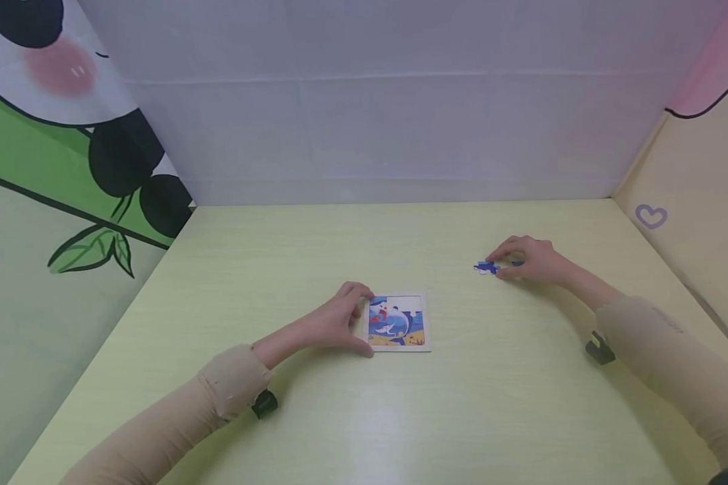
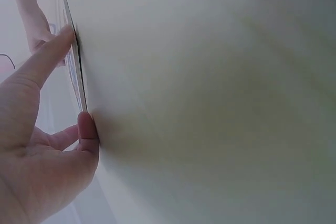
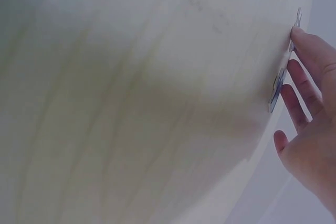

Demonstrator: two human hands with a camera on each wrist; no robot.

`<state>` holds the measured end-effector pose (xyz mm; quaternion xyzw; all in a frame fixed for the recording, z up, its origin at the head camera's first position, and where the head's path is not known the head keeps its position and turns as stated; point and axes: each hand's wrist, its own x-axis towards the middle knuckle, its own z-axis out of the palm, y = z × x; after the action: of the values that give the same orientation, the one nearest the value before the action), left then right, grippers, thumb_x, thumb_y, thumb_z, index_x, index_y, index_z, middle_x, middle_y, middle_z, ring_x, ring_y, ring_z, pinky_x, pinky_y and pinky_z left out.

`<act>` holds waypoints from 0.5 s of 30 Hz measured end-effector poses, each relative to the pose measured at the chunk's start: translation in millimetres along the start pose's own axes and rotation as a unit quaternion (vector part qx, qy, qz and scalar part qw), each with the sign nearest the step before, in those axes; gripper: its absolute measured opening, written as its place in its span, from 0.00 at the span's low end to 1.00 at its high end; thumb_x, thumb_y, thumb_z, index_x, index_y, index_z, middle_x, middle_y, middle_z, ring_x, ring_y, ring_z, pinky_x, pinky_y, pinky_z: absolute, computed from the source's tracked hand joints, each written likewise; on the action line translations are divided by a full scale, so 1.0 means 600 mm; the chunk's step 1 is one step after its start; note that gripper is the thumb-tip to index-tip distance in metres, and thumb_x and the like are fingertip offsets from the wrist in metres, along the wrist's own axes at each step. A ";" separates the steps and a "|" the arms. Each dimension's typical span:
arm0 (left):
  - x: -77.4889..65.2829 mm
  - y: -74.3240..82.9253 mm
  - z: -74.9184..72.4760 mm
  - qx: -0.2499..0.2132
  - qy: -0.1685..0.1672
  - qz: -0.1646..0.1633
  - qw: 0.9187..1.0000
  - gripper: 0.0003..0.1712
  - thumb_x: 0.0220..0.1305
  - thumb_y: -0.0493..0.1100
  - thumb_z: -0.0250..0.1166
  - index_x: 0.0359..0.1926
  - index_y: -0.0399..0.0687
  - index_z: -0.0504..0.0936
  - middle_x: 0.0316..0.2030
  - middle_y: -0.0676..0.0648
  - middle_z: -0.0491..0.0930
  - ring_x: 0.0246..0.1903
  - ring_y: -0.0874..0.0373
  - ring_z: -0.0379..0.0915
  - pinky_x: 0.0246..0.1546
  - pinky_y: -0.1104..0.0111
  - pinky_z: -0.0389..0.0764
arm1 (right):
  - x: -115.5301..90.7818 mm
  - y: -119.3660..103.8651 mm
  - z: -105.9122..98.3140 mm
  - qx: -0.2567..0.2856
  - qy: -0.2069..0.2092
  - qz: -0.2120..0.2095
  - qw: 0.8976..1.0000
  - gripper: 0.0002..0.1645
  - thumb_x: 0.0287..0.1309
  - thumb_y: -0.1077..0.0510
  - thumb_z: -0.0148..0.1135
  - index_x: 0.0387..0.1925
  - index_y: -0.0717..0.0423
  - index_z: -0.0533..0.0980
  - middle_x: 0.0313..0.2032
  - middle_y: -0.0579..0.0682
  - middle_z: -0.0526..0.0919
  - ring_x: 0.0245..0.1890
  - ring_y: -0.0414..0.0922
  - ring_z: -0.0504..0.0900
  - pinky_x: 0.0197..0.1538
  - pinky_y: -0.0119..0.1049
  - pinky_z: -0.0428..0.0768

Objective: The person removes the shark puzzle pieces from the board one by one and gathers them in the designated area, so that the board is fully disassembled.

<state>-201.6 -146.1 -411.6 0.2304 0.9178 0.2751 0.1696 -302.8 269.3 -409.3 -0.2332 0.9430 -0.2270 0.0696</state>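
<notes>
My left hand (image 1: 334,322) grips a small square jigsaw puzzle (image 1: 397,322) by its left side, thumb at the near corner and fingers at the far one. The puzzle has a white frame and a sea picture with a white and blue animal; a pale gap shows along its upper right. Farther right, my right hand (image 1: 536,261) pinches a blue and white jigsaw piece (image 1: 485,267) at the table surface. Another bit of blue (image 1: 518,263) shows beneath that palm. In the right wrist view, thumb and fingers touch thin pieces (image 3: 277,92) seen nearly edge-on.
Both hands work on a pale wood-patterned table (image 1: 315,249). A plain whitish cloth wall (image 1: 400,135) rises behind it. Printed side panels flank the table, with a cartoon and leaves (image 1: 91,249) at left and a small heart (image 1: 652,216) at right.
</notes>
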 end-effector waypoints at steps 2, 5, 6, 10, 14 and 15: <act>-0.002 -0.002 -0.001 0.005 -0.001 -0.001 1.000 0.60 0.41 0.54 0.82 0.72 0.45 0.59 0.69 0.46 0.57 0.48 0.58 0.68 0.46 0.69 0.75 | 0.000 -0.001 0.000 -0.001 -0.001 0.000 1.000 0.19 0.55 0.52 0.72 0.50 0.44 0.83 0.55 0.53 0.82 0.62 0.59 0.73 0.60 0.68 0.58; -0.004 -0.006 -0.003 0.007 0.002 0.004 1.000 0.61 0.41 0.54 0.82 0.72 0.44 0.59 0.70 0.46 0.57 0.48 0.58 0.68 0.46 0.70 0.75 | -0.001 -0.002 -0.001 -0.003 -0.001 -0.001 1.000 0.19 0.55 0.52 0.72 0.50 0.44 0.83 0.55 0.53 0.82 0.62 0.59 0.73 0.60 0.68 0.58; -0.005 -0.007 -0.004 0.006 0.004 0.007 1.000 0.60 0.42 0.53 0.82 0.72 0.43 0.59 0.70 0.46 0.58 0.48 0.58 0.68 0.46 0.70 0.75 | -0.002 -0.002 -0.001 -0.001 -0.001 -0.001 1.000 0.19 0.55 0.52 0.72 0.50 0.44 0.83 0.55 0.53 0.82 0.62 0.59 0.73 0.61 0.68 0.58; -0.005 -0.010 -0.005 -0.002 0.013 0.022 1.000 0.58 0.42 0.52 0.82 0.71 0.43 0.61 0.68 0.46 0.62 0.47 0.57 0.68 0.45 0.70 0.74 | -0.002 -0.002 -0.002 0.009 -0.004 0.000 1.000 0.19 0.55 0.52 0.72 0.50 0.45 0.83 0.55 0.53 0.82 0.61 0.59 0.73 0.61 0.69 0.57; -0.003 -0.012 -0.002 -0.001 0.015 0.027 1.000 0.59 0.41 0.53 0.82 0.71 0.44 0.60 0.68 0.47 0.63 0.46 0.58 0.68 0.45 0.70 0.74 | -0.002 0.000 -0.001 0.013 -0.007 0.004 1.000 0.19 0.55 0.51 0.72 0.50 0.45 0.83 0.55 0.53 0.82 0.62 0.59 0.73 0.62 0.70 0.55; -0.002 -0.012 -0.002 0.001 0.014 0.027 1.000 0.60 0.41 0.53 0.82 0.72 0.44 0.60 0.68 0.47 0.62 0.46 0.58 0.68 0.46 0.69 0.74 | -0.002 0.000 -0.001 0.013 -0.007 0.004 1.000 0.19 0.55 0.51 0.72 0.50 0.45 0.83 0.55 0.53 0.81 0.62 0.59 0.72 0.62 0.70 0.54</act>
<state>-203.2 -152.6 -414.8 0.2511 0.9140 0.2820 0.1487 -301.9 270.0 -408.9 -0.2299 0.9404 -0.2371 0.0807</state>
